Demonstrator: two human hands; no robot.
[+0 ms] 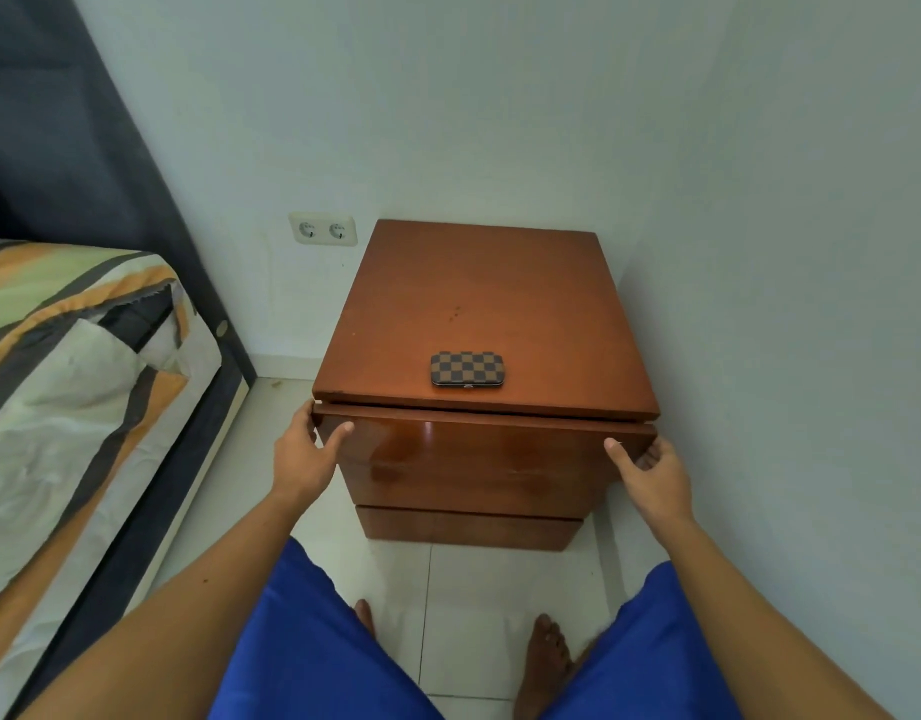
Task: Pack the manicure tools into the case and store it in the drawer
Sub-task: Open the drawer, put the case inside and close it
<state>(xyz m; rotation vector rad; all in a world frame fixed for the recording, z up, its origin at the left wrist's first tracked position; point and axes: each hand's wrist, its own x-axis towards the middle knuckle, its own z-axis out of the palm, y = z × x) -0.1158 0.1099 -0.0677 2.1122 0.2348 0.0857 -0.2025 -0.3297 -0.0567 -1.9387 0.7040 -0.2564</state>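
Note:
The closed manicure case (467, 369), brown with a checkered pattern, lies flat on the wooden nightstand top (479, 293) near its front edge. Below it, the top drawer front (479, 449) stands slightly out from the cabinet. My left hand (306, 449) grips the drawer front's left end, thumb across its face and fingers behind the edge. My right hand (650, 467) grips the right end in the same way. No loose manicure tools are in sight.
A second drawer front (468, 527) sits below the top one. A bed with a striped cover (79, 376) stands close on the left. A double wall socket (323, 229) is behind the nightstand. White walls close in at the back and right; my bare feet stand on pale floor tiles (396, 574).

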